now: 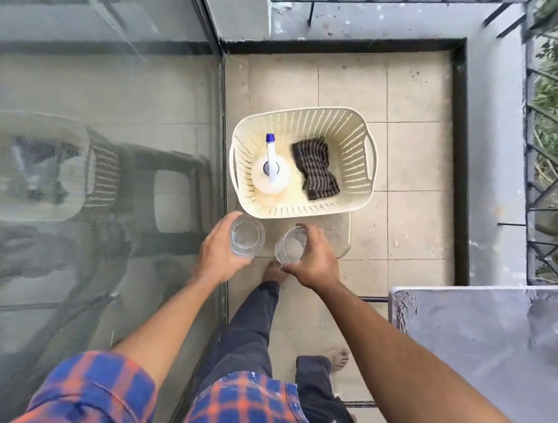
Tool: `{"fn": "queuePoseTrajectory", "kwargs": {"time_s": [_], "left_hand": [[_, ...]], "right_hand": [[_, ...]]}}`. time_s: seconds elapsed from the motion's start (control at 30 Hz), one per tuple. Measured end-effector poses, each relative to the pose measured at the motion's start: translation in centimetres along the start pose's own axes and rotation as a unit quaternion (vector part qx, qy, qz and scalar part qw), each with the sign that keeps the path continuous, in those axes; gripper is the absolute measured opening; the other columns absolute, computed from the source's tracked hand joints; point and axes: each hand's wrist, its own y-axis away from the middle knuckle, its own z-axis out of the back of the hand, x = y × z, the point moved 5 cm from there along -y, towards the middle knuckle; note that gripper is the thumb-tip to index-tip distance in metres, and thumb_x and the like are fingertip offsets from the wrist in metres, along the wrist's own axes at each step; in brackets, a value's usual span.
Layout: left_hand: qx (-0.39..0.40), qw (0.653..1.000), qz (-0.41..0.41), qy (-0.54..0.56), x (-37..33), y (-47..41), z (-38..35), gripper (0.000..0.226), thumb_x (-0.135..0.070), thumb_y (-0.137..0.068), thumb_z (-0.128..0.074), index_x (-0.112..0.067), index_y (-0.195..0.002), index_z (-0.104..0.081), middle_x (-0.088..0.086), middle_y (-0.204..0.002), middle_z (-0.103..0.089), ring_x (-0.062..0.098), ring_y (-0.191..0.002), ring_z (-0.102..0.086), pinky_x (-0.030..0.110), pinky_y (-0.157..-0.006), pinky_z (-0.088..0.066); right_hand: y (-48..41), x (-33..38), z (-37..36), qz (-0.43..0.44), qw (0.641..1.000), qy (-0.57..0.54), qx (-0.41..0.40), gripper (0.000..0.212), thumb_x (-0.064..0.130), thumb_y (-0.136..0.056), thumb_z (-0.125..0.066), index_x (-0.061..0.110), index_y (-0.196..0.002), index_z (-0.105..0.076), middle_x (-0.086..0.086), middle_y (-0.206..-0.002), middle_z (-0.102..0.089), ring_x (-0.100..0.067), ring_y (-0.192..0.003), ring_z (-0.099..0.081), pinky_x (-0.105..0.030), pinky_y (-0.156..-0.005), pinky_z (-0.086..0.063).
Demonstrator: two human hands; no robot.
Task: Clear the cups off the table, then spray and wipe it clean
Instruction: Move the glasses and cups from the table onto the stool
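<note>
Both hands out front, each clamped on a clear cup: left hand (219,243) w/ left cup (246,239), right hand (314,254) w/ right cup (290,248), held just near of basket (350,205) containing spray bottle (271,172) & cloth (314,169). Worktop (485,336) at right.

Cream perforated basket (354,140) on tiled floor (410,190), glass wall (90,122), metal railing (549,177)

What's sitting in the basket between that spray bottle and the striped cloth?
Nothing. In the head view, only bare basket floor shows between the spray bottle and the folded striped cloth.
</note>
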Motion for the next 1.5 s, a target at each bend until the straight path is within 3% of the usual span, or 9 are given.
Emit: {"fn": "queuePoseTrajectory", "kwargs": {"time_s": [0.3,0.67,1.0,1.1,1.2,1.4,1.5], "left_hand": [[-0.016,1.000,0.018,0.010,0.3,-1.7,0.8,0.099,-0.019,-0.059,-0.095,-0.033,-0.143,-0.044,-0.003,-0.142,-0.059,0.025,-0.126,-0.056,0.039,-0.102,-0.047],[-0.034,0.999,0.030,0.023,0.6,-1.6,0.4,0.099,-0.019,-0.058,-0.095,-0.034,-0.141,-0.043,-0.001,-0.139,-0.061,0.027,-0.123,-0.058,0.038,-0.099,-0.048],[-0.030,0.999,0.027,0.023,1.2,-2.7,-3.7,0.095,-0.010,-0.064,-0.093,-0.024,-0.145,-0.046,0.001,-0.145,-0.056,0.024,-0.131,-0.053,0.023,-0.100,-0.035],[-0.032,0.999,0.015,0.016,1.8,-3.0,-4.2,0.095,-0.010,-0.064,-0.093,-0.023,-0.144,-0.044,0.001,-0.145,-0.054,0.025,-0.130,-0.054,0.030,-0.103,-0.041],[-0.031,0.999,0.003,0.012,2.2,-2.9,-4.5,0.093,-0.011,-0.067,-0.091,-0.023,-0.145,-0.041,0.003,-0.145,-0.051,0.027,-0.130,-0.053,0.043,-0.104,-0.047],[-0.014,1.000,-0.002,-0.005,2.6,-2.4,-4.1,0.103,-0.012,-0.067,-0.090,-0.024,-0.152,-0.033,0.007,-0.151,-0.044,0.029,-0.137,-0.046,0.046,-0.113,-0.042],[-0.049,0.998,-0.021,-0.039,2.0,-1.2,-2.6,0.102,-0.027,-0.067,-0.092,-0.017,-0.152,-0.037,0.007,-0.149,-0.046,0.025,-0.139,-0.041,0.037,-0.116,-0.033]], "right_hand": [[-1.8,1.0,0.9,0.025,0.998,0.055,0.023,0.098,0.033,-0.060,-0.095,0.027,-0.142,-0.041,0.006,-0.137,-0.048,-0.019,-0.123,-0.053,-0.042,-0.100,-0.050],[-2.3,2.0,0.5,0.034,0.997,0.067,0.037,0.100,0.033,-0.056,-0.097,0.031,-0.139,-0.042,0.007,-0.137,-0.048,-0.020,-0.121,-0.055,-0.035,-0.096,-0.047],[-2.8,0.0,-3.0,0.026,0.996,0.063,-0.049,0.088,0.005,-0.069,-0.081,0.030,-0.140,-0.036,-0.001,-0.133,-0.042,-0.029,-0.117,-0.051,-0.038,-0.092,-0.047],[-3.7,0.2,-3.8,0.030,0.995,0.068,-0.064,0.088,0.004,-0.073,-0.079,0.025,-0.145,-0.034,-0.007,-0.136,-0.041,-0.031,-0.123,-0.047,-0.040,-0.102,-0.043],[-4.2,0.4,-4.5,0.031,0.997,0.055,-0.053,0.089,0.000,-0.074,-0.076,0.025,-0.148,-0.032,-0.010,-0.137,-0.037,-0.032,-0.123,-0.047,-0.041,-0.102,-0.045],[-3.6,0.4,-4.7,0.044,0.998,0.032,-0.019,0.104,-0.014,-0.070,-0.069,0.033,-0.152,-0.025,-0.010,-0.147,-0.031,-0.032,-0.130,-0.040,-0.041,-0.106,-0.043],[-2.3,0.8,-3.3,0.044,0.999,-0.007,-0.022,0.096,-0.006,-0.072,-0.071,0.034,-0.149,-0.031,-0.007,-0.143,-0.036,-0.029,-0.125,-0.046,-0.040,-0.100,-0.047]]}}
